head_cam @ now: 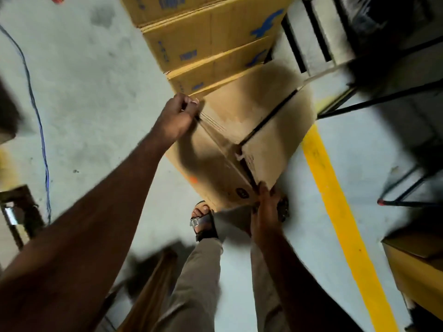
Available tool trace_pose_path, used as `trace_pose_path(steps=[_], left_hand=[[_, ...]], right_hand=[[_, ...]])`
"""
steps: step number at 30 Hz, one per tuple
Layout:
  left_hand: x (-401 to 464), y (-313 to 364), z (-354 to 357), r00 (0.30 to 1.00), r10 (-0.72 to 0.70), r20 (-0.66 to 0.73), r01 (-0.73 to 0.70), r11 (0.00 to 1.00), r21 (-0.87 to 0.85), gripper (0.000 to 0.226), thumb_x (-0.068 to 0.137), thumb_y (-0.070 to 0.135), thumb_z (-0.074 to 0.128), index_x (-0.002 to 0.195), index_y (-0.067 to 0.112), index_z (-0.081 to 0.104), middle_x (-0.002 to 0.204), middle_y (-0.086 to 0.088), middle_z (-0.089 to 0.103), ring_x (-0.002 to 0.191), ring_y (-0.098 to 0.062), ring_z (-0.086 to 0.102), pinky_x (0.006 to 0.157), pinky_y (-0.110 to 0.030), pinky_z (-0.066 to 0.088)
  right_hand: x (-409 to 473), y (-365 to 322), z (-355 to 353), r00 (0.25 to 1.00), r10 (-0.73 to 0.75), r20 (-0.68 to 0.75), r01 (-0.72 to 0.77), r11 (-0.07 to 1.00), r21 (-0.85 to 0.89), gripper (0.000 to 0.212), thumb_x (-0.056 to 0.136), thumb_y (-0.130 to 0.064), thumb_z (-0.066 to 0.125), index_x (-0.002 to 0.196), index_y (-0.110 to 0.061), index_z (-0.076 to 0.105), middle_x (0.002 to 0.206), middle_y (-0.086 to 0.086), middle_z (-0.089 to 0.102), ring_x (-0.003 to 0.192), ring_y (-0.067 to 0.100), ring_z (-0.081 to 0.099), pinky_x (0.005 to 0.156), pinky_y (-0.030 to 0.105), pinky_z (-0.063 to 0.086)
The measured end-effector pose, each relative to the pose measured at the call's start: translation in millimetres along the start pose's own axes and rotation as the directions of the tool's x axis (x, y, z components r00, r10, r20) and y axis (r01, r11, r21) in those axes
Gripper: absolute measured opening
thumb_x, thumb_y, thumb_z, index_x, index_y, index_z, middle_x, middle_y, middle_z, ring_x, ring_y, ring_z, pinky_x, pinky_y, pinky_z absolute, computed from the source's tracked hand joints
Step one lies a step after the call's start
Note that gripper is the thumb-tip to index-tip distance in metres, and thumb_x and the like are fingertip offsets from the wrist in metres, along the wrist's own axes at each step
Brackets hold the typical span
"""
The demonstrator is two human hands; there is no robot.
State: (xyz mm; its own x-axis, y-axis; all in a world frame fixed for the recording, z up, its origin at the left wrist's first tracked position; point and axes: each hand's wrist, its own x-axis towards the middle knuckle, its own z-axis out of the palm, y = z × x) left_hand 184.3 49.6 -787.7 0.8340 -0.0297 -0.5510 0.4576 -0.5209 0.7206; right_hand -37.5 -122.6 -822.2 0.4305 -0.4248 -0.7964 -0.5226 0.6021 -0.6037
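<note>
A brown cardboard box (242, 116) stands on the floor in front of me, its top flaps closed along a dark seam. My left hand (178, 115) is at the box's far left corner, fingers curled, pinching a strip of clear tape (212, 127) that stretches across the lid. My right hand (265, 212) is at the near edge of the box by the end of the seam, fingers pressed against the cardboard. The picture is blurred by motion.
A stack of yellow cartons with blue print (206, 41) stands just behind the box. A yellow floor line (335, 212) runs along the right, with black metal rack legs (395, 200) beyond it. A blue cable (38, 121) lies on the left. My sandalled foot (203, 221) is beside the box.
</note>
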Motion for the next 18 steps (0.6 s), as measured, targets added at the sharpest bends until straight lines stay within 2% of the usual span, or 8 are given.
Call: trace_pose_path(steps=[2, 4, 6, 8, 10, 13, 16, 18], left_hand=[[-16.7, 15.9, 6.6, 1.0, -0.005, 0.014, 0.006, 0.997, -0.078, 0.013, 0.1, 0.026, 0.054, 0.088, 0.025, 0.059, 0.092, 0.01, 0.061, 0.087, -0.002, 0.055, 0.08, -0.01, 0.041], [-22.8, 25.1, 20.3, 0.998, -0.013, 0.06, 0.021, 0.991, -0.134, 0.02, 0.1, 0.035, 0.054, 0.109, 0.022, 0.065, 0.112, 0.006, 0.066, 0.111, -0.01, 0.058, 0.102, -0.023, 0.041], [-29.2, 35.2, 41.8, 0.989, -0.071, 0.133, 0.083, 0.992, -0.092, 0.053, 0.099, 0.056, 0.041, 0.138, 0.022, 0.052, 0.14, -0.001, 0.053, 0.134, -0.022, 0.045, 0.113, -0.037, 0.029], [-34.5, 42.0, 66.3, 0.98, -0.146, 0.136, 0.153, 0.988, -0.039, 0.065, 0.1, 0.062, 0.026, 0.15, 0.022, 0.038, 0.149, -0.004, 0.042, 0.14, -0.023, 0.036, 0.115, -0.038, 0.023], [-42.6, 46.9, 83.8, 0.979, -0.16, 0.125, 0.168, 0.984, -0.059, 0.068, 0.098, 0.066, 0.023, 0.15, 0.025, 0.036, 0.153, -0.006, 0.039, 0.14, -0.024, 0.036, 0.115, -0.04, 0.023], [-54.8, 58.4, 92.0, 0.987, -0.148, 0.066, 0.153, 0.985, -0.084, 0.069, 0.093, 0.073, 0.031, 0.147, 0.031, 0.041, 0.152, -0.001, 0.043, 0.139, -0.022, 0.038, 0.116, -0.04, 0.023], [-76.2, 83.5, 88.4, 0.998, -0.048, 0.044, 0.049, 0.998, -0.043, 0.06, 0.097, 0.063, 0.035, 0.147, 0.031, 0.042, 0.151, 0.003, 0.043, 0.139, -0.02, 0.038, 0.114, -0.036, 0.025], [-101.1, 107.6, 82.2, 0.998, 0.04, 0.053, -0.04, 0.999, -0.006, 0.055, 0.1, 0.056, 0.039, 0.148, 0.03, 0.041, 0.15, 0.003, 0.044, 0.138, -0.02, 0.041, 0.112, -0.034, 0.028]], right_hand=[[1.9, -36.2, -34.1, 0.998, -0.056, 0.037, 0.054, 0.997, 0.059, 0.05, 0.099, -0.039, 0.051, 0.146, -0.024, 0.044, 0.141, 0.004, 0.057, 0.129, 0.024, 0.054, 0.11, 0.043, 0.041], [6.9, -67.1, -63.8, 0.992, -0.122, 0.032, 0.116, 0.982, 0.146, 0.053, 0.095, -0.043, 0.047, 0.141, -0.016, 0.05, 0.135, 0.005, 0.061, 0.129, 0.023, 0.054, 0.106, 0.037, 0.044], [13.1, -79.8, -79.3, 0.988, -0.141, 0.064, 0.128, 0.976, 0.177, 0.055, 0.091, -0.047, 0.048, 0.137, -0.017, 0.054, 0.13, 0.001, 0.065, 0.13, 0.023, 0.052, 0.103, 0.033, 0.045], [13.8, -82.8, -78.6, 0.987, -0.131, 0.091, 0.122, 0.987, 0.101, 0.071, 0.084, -0.062, 0.056, 0.143, -0.023, 0.048, 0.138, 0.001, 0.06, 0.132, 0.024, 0.052, 0.104, 0.039, 0.046], [18.5, -83.1, -82.3, 0.98, -0.172, 0.099, 0.164, 0.983, 0.082, 0.093, 0.071, -0.074, 0.068, 0.147, -0.026, 0.041, 0.141, 0.003, 0.057, 0.129, 0.024, 0.054, 0.105, 0.049, 0.046], [17.5, -97.3, -95.9, 0.964, -0.238, 0.115, 0.234, 0.971, 0.047, 0.084, 0.077, -0.063, 0.072, 0.147, -0.032, 0.038, 0.143, -0.003, 0.055, 0.129, 0.018, 0.055, 0.106, 0.052, 0.044], [1.3, -113.9, -115.1, 0.94, -0.299, 0.166, 0.297, 0.954, 0.034, 0.062, 0.087, -0.04, 0.066, 0.143, -0.031, 0.042, 0.138, 0.001, 0.059, 0.127, 0.023, 0.056, 0.1, 0.047, 0.048], [-21.1, -130.1, -126.3, 0.92, -0.331, 0.212, 0.336, 0.942, 0.011, 0.054, 0.088, -0.037, 0.068, 0.138, -0.03, 0.048, 0.133, 0.003, 0.063, 0.123, 0.025, 0.059, 0.094, 0.045, 0.05]])
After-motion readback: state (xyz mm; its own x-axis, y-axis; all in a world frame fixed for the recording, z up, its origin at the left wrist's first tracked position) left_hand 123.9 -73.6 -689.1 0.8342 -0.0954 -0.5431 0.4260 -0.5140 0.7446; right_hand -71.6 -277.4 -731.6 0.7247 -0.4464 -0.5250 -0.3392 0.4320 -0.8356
